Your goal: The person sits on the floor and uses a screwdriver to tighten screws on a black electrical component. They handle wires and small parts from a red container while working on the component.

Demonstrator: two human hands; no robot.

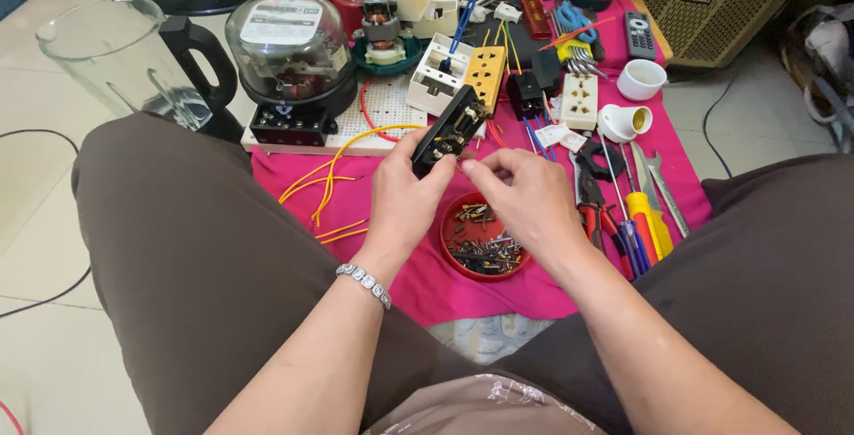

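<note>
While tilted, black socket block; brass contacts

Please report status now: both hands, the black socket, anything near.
Left hand grips black socket. Right hand pinches at its lower end. Red screw dish directly beneath.

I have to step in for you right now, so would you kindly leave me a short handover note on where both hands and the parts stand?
Left hand: grips the black socket, tilted, above the pink cloth.
Right hand: fingertips pinched at the socket's lower end; whether they hold a screw is too small to tell.
Red screw dish: under the hands, holding mixed screws.
Pliers and screwdrivers: on the cloth, right of the dish, untouched.
Done: socket picked up.
Left: its open face shows bare metal; no cover is fitted yet.
</note>
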